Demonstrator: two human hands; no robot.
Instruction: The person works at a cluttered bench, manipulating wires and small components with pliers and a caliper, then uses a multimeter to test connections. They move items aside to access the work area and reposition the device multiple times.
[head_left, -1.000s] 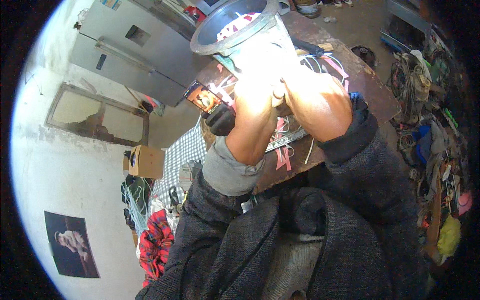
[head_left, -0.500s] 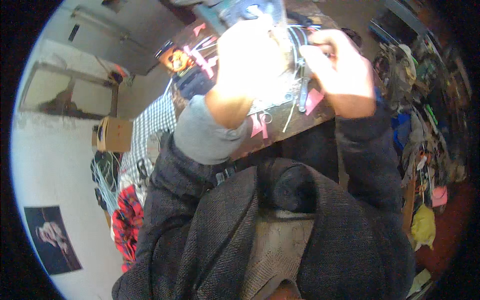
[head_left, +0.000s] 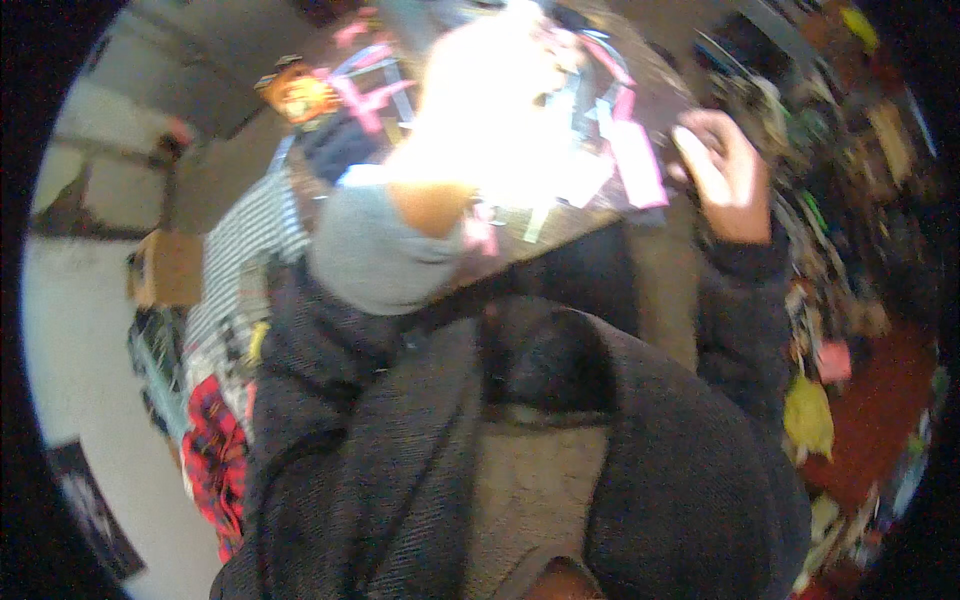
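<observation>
The picture is blurred by motion. My left hand [head_left: 500, 110] is stretched over a dark table [head_left: 590, 225] and is washed out by bright glare, so what it holds is hidden. Its grey cuff [head_left: 385, 250] shows below the glare. My right hand [head_left: 722, 175] hovers at the table's right edge with fingers curled in, and I see nothing in it. Pink strips [head_left: 640, 160] lie on the table just left of that hand. My dark woven jacket [head_left: 620, 450] fills the lower half of the view.
An orange box [head_left: 300, 95] sits at the table's far left corner. A striped cloth [head_left: 245, 260], a cardboard box [head_left: 165, 268] and red plaid fabric [head_left: 215, 465] lie on the left. Piled clutter [head_left: 850, 200] lines the right side above a red floor [head_left: 870, 420].
The round metal basin held up in both hands a second ago is out of sight. My hands have separated, the right one moving off to the right. The view has tipped downward.
</observation>
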